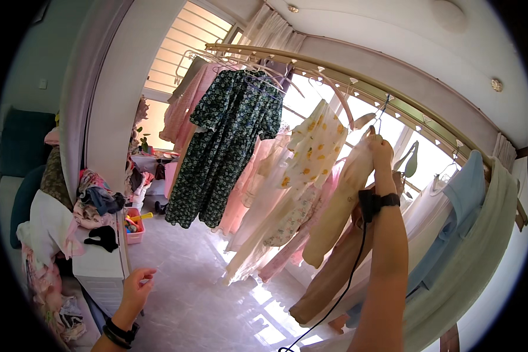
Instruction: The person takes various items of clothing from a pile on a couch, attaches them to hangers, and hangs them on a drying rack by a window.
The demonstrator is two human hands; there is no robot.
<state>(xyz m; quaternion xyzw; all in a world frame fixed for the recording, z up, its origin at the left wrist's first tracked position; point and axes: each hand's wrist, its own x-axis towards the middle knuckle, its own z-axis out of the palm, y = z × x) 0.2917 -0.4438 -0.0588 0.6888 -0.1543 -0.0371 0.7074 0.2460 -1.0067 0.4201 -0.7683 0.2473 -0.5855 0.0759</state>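
My right hand (382,153) is raised to the drying rack and grips the top of a pair of cream trousers (334,215), just below a wire hanger (380,115). Brown trousers (334,275) hang close behind my forearm. To the left of the cream pair is a pale yellow garment with an orange print (317,143). My left hand (138,284) is low at the left over the floor, fingers slightly curled and apart, holding nothing. It is nearest to a white cabinet (99,262) with a black cloth item (102,238) on it.
A gold ceiling drying rail (308,65) crosses the room. On it hang a dark floral outfit (233,141), a light blue garment (462,198) and a large pale sheet (475,264). Clothes (99,193) are piled at left near a pink toy bin (135,235). A black cable (345,288) runs from my right wrist.
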